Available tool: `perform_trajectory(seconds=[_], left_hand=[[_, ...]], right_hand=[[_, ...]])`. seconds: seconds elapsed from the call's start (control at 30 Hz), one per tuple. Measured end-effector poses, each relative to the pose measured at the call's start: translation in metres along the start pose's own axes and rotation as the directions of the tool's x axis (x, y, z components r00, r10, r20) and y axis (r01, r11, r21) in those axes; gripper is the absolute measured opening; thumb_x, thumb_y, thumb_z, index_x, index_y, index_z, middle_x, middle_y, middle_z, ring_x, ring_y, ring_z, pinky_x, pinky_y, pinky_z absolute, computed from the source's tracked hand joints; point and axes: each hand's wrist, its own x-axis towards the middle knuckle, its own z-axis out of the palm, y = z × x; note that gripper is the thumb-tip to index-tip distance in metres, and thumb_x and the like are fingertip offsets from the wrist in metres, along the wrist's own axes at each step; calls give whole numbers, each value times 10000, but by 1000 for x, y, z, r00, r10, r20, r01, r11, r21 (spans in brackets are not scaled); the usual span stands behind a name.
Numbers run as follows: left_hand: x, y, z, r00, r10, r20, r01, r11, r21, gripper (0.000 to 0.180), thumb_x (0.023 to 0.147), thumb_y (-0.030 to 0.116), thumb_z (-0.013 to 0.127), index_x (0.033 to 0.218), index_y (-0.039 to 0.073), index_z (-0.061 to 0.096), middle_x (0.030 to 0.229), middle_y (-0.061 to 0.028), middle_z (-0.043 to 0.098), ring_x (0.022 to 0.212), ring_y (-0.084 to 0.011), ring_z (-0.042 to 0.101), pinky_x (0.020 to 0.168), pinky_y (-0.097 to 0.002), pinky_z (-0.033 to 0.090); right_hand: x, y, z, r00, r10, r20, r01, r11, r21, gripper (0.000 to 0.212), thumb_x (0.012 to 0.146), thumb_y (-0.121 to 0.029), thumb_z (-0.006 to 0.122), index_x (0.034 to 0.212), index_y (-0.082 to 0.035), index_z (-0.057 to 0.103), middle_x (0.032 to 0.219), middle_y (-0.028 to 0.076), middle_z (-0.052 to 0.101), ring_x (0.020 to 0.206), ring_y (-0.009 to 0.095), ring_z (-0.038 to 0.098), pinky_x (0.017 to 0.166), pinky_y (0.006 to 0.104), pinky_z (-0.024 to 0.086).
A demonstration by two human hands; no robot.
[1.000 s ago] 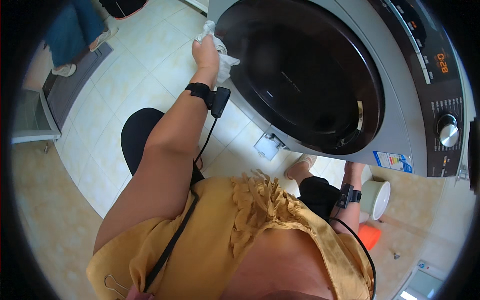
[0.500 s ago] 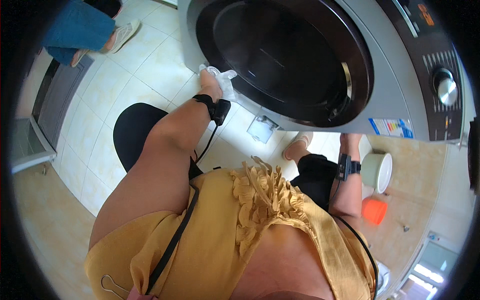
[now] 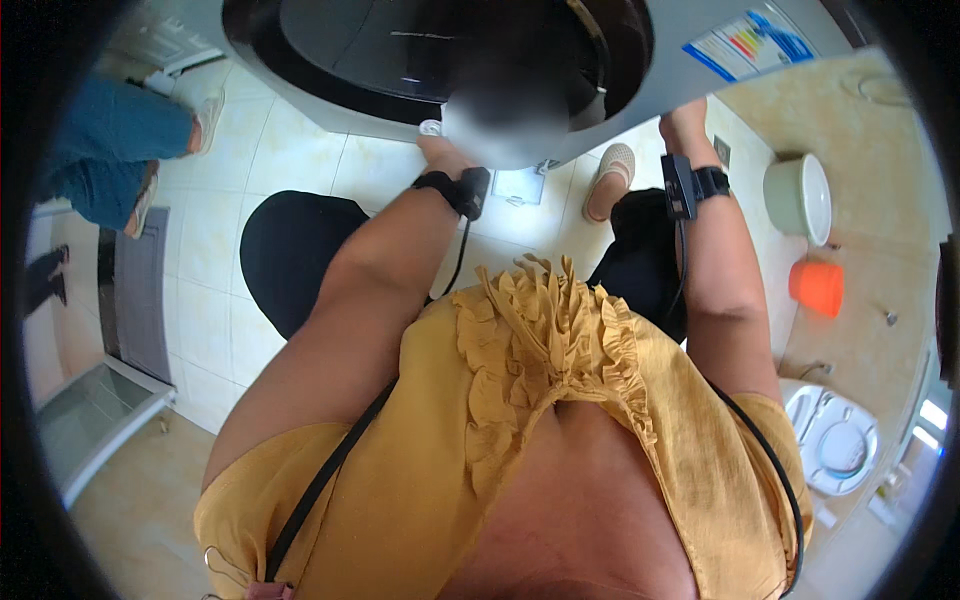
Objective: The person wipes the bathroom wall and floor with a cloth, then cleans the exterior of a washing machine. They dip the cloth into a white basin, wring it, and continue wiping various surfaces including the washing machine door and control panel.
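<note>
Cloth [image 3: 431,128]: a small white bit shows at the lower rim of the washing machine door [image 3: 420,50], just past the left hand.
Left hand [image 3: 440,150]: reaches up to the bottom of the washing machine [image 3: 660,90]; its fingers are mostly hidden under the blurred patch, so I cannot tell whether they pinch the cloth or press it flat.
Right hand [image 3: 685,115]: raised to the machine's front panel, fingers hidden behind its edge; grip cannot be told.
Relation: the cloth lies straight ahead of the left fingers, touching or just beside them; the left hand is the nearer.
Floor [image 3: 280,150]: pale tiles, with a white bowl [image 3: 800,195] and orange cup [image 3: 818,287] off to the right.
</note>
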Motion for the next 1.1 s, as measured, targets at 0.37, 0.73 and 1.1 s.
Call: perform_trajectory(seconds=[0.37, 0.73, 1.1], left_hand=[[-91, -85, 70, 911, -290, 294, 273, 957, 96, 683, 975, 621, 400, 1412, 116, 544, 1469, -178, 519, 1330, -443, 501, 1121, -634, 394], [-203, -60, 153, 811, -391, 436, 428, 904, 14, 450, 1007, 333, 500, 1254, -19, 631, 1282, -227, 630, 1178, -436, 590, 1029, -556, 531], [-260, 71, 214, 452, -262, 852, 407, 911, 64, 515, 1005, 306, 533, 1385, -41, 530, 1402, -238, 560, 1238, -412, 583, 1083, -519, 504]], right_hand=[[32, 32, -9, 913, -312, 262, 405, 766, -499, 267, 938, -204, 542, 966, -16, 730, 928, 197, 725, 890, 368, 685, 757, 438, 533], [13, -2, 1, 732, -320, 602, 679, 269, -683, 215, 887, -128, 545, 923, 15, 701, 1006, 220, 704, 945, 369, 677, 824, 454, 553], [8, -13, 12, 803, -260, 536, 592, 447, -670, 330, 961, -148, 451, 996, 62, 703, 1015, 259, 708, 948, 432, 685, 853, 489, 546]])
